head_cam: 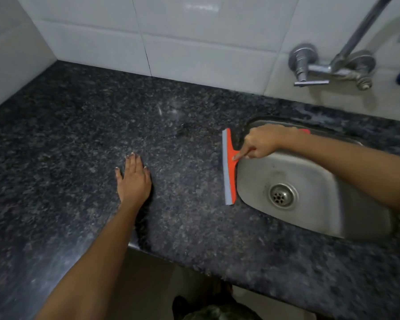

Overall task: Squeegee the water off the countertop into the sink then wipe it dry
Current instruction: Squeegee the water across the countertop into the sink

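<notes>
An orange squeegee [229,167] with a grey rubber blade stands on the dark speckled granite countertop [79,125], its blade running along the left rim of the steel sink [319,204]. My right hand [263,142] grips its handle above the basin, the index finger stretched down onto the orange head. My left hand [133,179] lies flat and open on the counter, well left of the squeegee. The handle's end shows as an orange tip behind my right wrist.
A wall-mounted chrome tap [333,65] with a long spout sticks out of the white tiled wall [194,42] behind the sink. The round drain [282,196] sits in the basin. The counter's front edge runs below my left forearm; a side wall closes the left.
</notes>
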